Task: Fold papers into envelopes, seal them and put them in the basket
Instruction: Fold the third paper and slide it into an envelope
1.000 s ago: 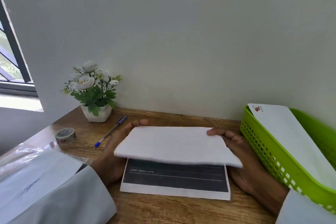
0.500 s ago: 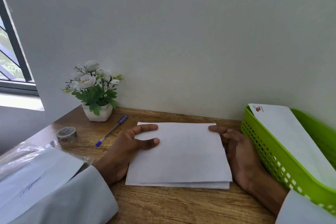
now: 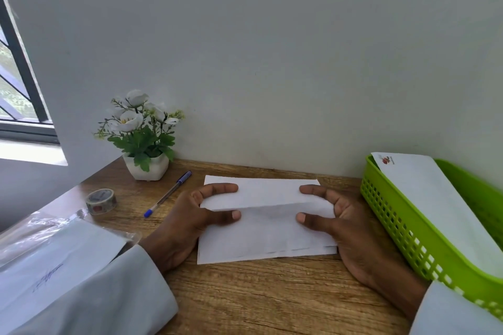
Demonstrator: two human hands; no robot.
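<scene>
A white folded paper (image 3: 268,234) lies on the wooden desk in front of me. Its far part is lifted and bent toward me along a crease. My left hand (image 3: 190,223) holds the paper's left edge, fingers behind the raised flap and thumb on the front. My right hand (image 3: 343,228) holds the right edge the same way. A green plastic basket (image 3: 402,236) stands at the right, with a white envelope (image 3: 441,207) lying in it.
A small white pot of white flowers (image 3: 143,139) stands at the back left against the wall. A blue pen (image 3: 168,193) and a roll of tape (image 3: 101,201) lie left of the paper. A clear plastic sleeve with sheets (image 3: 54,247) is at the near left.
The near half of the sheet was folded over and laid flat, hiding the dark print. Now both hands have lifted the far part and bend it toward me.
</scene>
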